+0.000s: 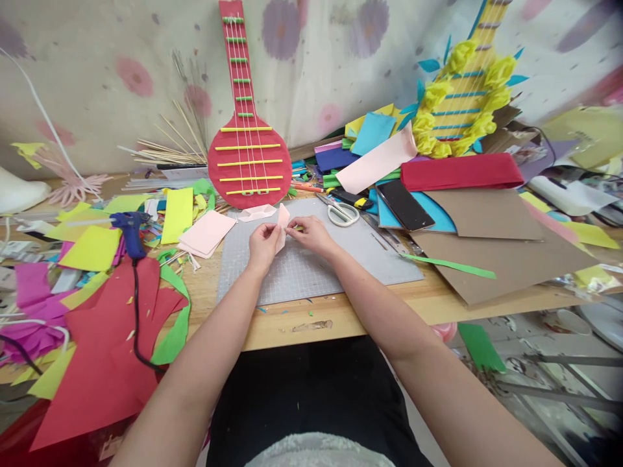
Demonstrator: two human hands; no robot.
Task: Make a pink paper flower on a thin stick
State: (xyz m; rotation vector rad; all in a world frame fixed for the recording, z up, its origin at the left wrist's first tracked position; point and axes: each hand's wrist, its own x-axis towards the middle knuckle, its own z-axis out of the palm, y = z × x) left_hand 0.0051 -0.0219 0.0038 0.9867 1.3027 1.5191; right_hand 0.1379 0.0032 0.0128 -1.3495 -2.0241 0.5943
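Above the grey cutting mat (316,269), my left hand (264,246) pinches a narrow folded piece of pale pink paper (283,218), which stands upright from the fingers. At its right edge, my right hand (313,236) is closed with thumb and fingertips on the same paper. Just behind my left hand lies another folded pink paper piece (257,213). A small stack of pink paper sheets (209,232) rests left of the mat. White-handled scissors (343,215) lie on the mat beyond my right hand.
A red paper banjo-shaped model (250,155) leans on the wall behind the mat; a yellow flowered model (460,110) stands right. Left are a blue glue gun (130,227) and red paper (111,344). Right are a phone (405,205) and brown cardboard (491,259).
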